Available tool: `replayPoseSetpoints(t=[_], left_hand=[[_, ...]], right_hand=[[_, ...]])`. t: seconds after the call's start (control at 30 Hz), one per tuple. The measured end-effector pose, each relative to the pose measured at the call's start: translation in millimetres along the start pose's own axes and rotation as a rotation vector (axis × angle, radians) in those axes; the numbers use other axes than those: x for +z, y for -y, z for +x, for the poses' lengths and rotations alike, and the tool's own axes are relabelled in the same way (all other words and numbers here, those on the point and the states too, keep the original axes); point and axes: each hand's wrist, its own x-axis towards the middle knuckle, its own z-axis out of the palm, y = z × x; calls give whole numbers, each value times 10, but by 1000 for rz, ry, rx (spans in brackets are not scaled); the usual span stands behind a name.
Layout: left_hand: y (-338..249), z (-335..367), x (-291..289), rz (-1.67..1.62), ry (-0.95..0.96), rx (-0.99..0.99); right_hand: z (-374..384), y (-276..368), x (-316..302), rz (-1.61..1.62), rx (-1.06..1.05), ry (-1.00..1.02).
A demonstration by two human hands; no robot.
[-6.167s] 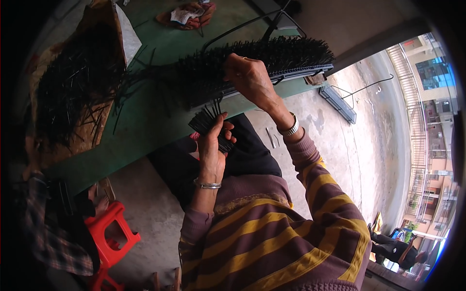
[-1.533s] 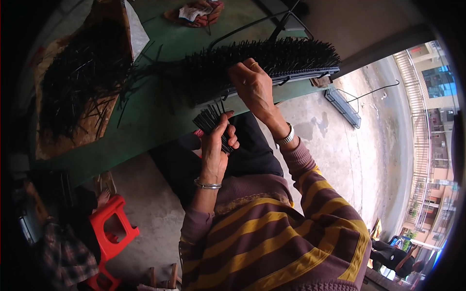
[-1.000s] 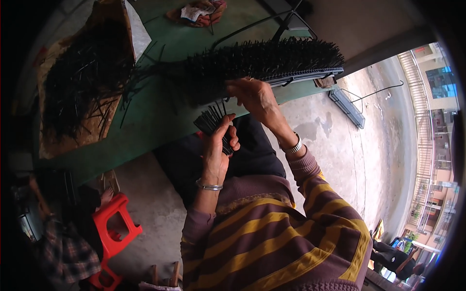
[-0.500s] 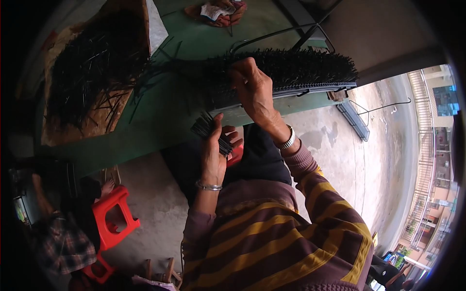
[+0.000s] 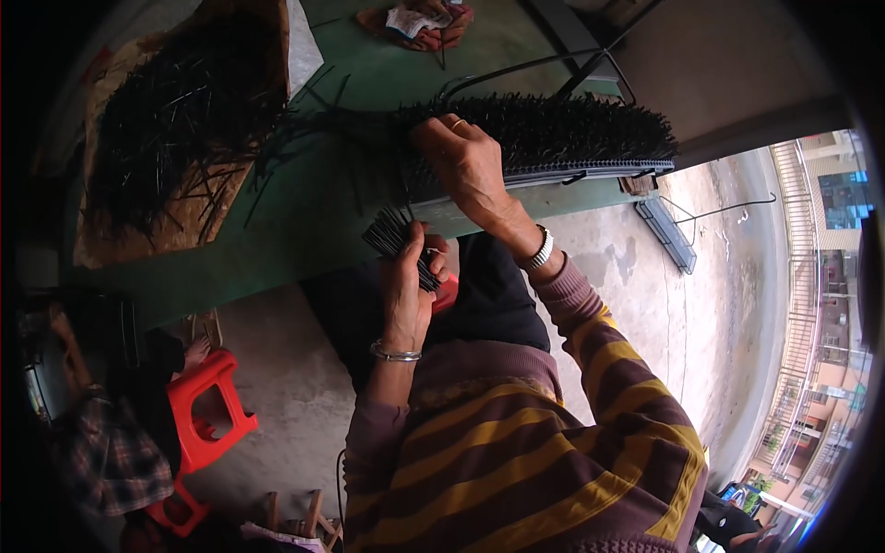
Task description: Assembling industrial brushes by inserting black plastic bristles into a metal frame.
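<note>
My left hand [image 5: 411, 267] is closed round a bundle of thin black strips [image 5: 388, 234], their ends fanned out toward the table's front edge. Farther up, my right hand [image 5: 470, 170] is pinched at the left end of a long rack [image 5: 590, 171] packed with upright black strips [image 5: 572, 129]. Its fingertips are turned away, so what they hold, if anything, cannot be made out. The rack lies along the edge of the green table [image 5: 212, 281]. Loose black strips [image 5: 189, 120] are heaped on a brown sheet [image 5: 120, 247] at the left.
A bent metal rod [image 5: 525, 66] rises behind the rack. A crumpled reddish bag [image 5: 442, 35] with a white cloth lies at the back. On the floor at right is another grey rack [image 5: 666, 236]. A red stool [image 5: 210, 410] stands at left beside a person in a plaid garment [image 5: 115, 456].
My right hand has shifted slightly left and turned, so its back and a ring now show. The left hand keeps the bundle in nearly the same place.
</note>
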Motion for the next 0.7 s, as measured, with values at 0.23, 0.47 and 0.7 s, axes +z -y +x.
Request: replayPoseSetpoints(t=[0.23, 0.47, 0.7], left_hand=[[-10, -9, 105, -14, -9, 21], [-10, 13, 134, 11, -29, 28], [8, 4, 247, -5, -161, -27]], right_hand=[[5, 42, 2, -206, -76, 26], [-155, 122, -216, 67, 88, 69], [-167, 130, -457, 439, 403, 327]])
